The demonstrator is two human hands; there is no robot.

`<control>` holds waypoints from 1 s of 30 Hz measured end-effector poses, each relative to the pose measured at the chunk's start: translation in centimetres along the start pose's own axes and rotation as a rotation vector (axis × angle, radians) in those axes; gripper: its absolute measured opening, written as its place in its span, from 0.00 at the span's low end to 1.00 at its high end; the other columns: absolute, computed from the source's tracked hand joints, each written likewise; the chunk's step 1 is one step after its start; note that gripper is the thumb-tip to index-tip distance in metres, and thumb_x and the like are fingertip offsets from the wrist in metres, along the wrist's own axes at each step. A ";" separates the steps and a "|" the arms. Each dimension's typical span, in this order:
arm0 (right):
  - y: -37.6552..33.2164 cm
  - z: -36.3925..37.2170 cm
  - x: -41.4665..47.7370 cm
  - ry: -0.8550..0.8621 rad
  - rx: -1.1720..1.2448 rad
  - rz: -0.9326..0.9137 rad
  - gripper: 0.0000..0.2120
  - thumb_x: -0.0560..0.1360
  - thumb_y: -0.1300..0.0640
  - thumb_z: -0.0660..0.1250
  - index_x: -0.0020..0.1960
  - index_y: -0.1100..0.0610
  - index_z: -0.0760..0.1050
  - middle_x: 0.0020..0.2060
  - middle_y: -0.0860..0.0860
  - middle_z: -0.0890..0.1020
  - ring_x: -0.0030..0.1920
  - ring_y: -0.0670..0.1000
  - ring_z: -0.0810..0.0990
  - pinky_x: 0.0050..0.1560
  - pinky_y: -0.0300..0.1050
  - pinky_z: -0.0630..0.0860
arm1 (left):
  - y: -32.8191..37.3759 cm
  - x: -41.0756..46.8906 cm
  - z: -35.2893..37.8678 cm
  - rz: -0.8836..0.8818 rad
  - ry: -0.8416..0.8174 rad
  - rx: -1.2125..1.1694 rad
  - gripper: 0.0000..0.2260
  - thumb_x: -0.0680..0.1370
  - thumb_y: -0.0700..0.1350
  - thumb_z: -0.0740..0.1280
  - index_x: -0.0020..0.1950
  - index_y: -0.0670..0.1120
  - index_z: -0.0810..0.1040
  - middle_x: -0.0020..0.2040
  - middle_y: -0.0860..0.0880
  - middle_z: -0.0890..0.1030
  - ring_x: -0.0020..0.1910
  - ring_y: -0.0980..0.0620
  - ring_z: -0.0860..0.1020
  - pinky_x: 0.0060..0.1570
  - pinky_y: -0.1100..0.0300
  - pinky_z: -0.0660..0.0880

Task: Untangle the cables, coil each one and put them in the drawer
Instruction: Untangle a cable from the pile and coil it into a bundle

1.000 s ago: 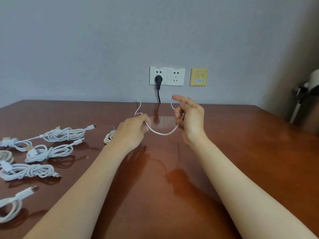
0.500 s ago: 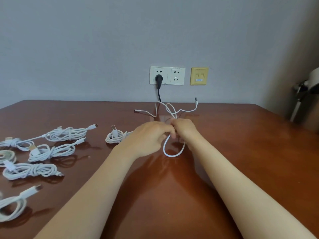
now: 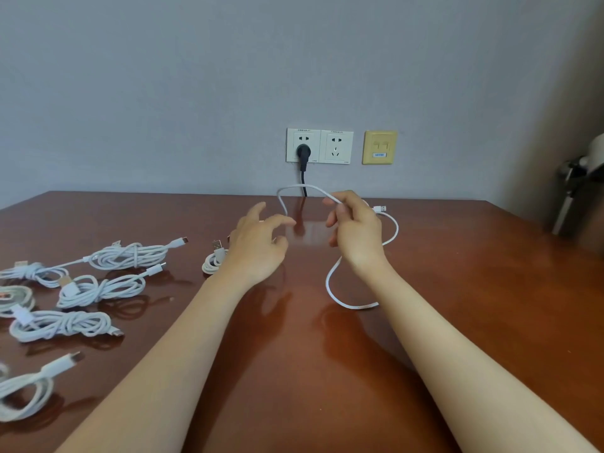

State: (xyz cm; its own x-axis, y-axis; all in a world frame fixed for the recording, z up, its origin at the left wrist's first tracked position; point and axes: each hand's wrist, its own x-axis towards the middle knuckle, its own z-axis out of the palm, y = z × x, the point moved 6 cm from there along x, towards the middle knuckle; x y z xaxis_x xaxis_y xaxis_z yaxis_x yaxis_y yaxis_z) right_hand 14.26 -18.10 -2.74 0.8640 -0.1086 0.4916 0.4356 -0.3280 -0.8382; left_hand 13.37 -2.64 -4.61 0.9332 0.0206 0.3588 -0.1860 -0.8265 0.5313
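White cable (image 3: 327, 282) was pinched in right hand (image 3: 358, 233), raised over table (image 3: 457, 305). One run arched leftward, ending just beside left hand (image 3: 258, 248), whose fingers were loose, gripping nothing. Other run looped down onto the wood below the right wrist. Hands apart. At left lay coiled cables (image 3: 98, 289).

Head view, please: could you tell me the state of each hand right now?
Left hand: open, fingers spread, holding nothing.
Right hand: closed, pinching the loose white cable.
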 end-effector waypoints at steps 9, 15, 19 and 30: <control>-0.3 -0.5 -0.2 0.001 0.531 0.152 0.17 0.78 0.68 0.51 0.36 0.56 0.71 0.27 0.50 0.65 0.19 0.43 0.58 0.22 0.33 0.56 | -0.3 0.2 0.7 0.004 -0.073 0.036 0.23 0.81 0.44 0.56 0.75 0.51 0.58 0.77 0.54 0.53 0.75 0.52 0.53 0.71 0.52 0.52; -0.6 -1.1 -0.4 0.026 0.363 0.068 0.23 0.77 0.57 0.62 0.25 0.57 0.60 0.19 0.45 0.60 0.23 0.46 0.57 0.26 0.37 0.56 | -0.2 0.6 -0.7 0.007 0.068 0.024 0.21 0.81 0.40 0.51 0.75 0.49 0.60 0.76 0.53 0.58 0.74 0.55 0.56 0.72 0.51 0.46; -1.4 0.1 -0.5 -0.123 0.417 0.034 0.29 0.76 0.64 0.61 0.18 0.50 0.61 0.17 0.44 0.61 0.20 0.44 0.58 0.25 0.35 0.56 | 0.3 1.0 -2.1 0.045 0.149 -0.104 0.21 0.80 0.37 0.52 0.73 0.49 0.64 0.74 0.51 0.61 0.70 0.51 0.64 0.71 0.50 0.54; 2.7 -2.1 0.1 0.214 0.567 0.410 0.18 0.78 0.58 0.58 0.31 0.54 0.59 0.24 0.49 0.61 0.22 0.46 0.56 0.21 0.36 0.53 | 3.1 -0.4 -3.8 0.047 0.097 -0.973 0.22 0.76 0.29 0.54 0.66 0.47 0.72 0.58 0.53 0.71 0.60 0.60 0.72 0.50 0.76 0.68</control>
State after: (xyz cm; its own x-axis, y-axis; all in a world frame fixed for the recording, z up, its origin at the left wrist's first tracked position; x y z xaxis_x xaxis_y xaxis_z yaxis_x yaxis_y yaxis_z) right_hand 14.94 -20.93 -4.44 0.9428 -0.3183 0.0990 0.2017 0.3083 -0.9297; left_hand 11.26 -3.04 -0.21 0.8972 0.0819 0.4339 -0.4352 -0.0032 0.9003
